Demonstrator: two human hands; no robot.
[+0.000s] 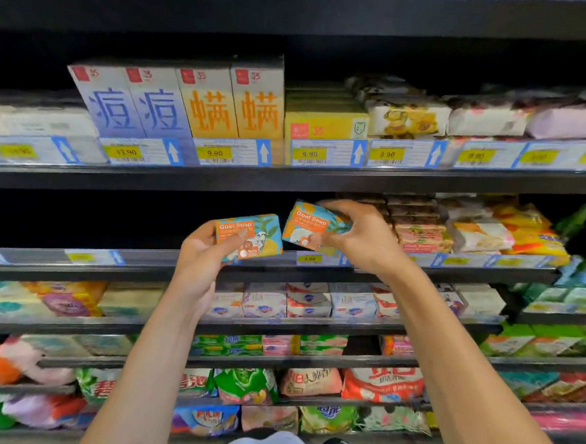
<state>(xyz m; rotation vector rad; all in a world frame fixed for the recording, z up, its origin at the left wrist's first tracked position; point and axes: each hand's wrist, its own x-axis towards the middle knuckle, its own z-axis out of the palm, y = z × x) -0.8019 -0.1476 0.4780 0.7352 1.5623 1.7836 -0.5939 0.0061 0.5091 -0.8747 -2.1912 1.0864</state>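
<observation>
Soap bars are being gripped side by side: left bar in the left hand, right bar in the right hand, shelf edge just below. Labels should be kept facing outward.

Two Goat Soap bars, two blue boxes, two orange boxes, two hands.

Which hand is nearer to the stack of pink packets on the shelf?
Right. The right hand, holding a Goat Soap bar, is just left of the stack of pink packets; the left hand, holding a second Goat Soap bar, is farther left.
</observation>
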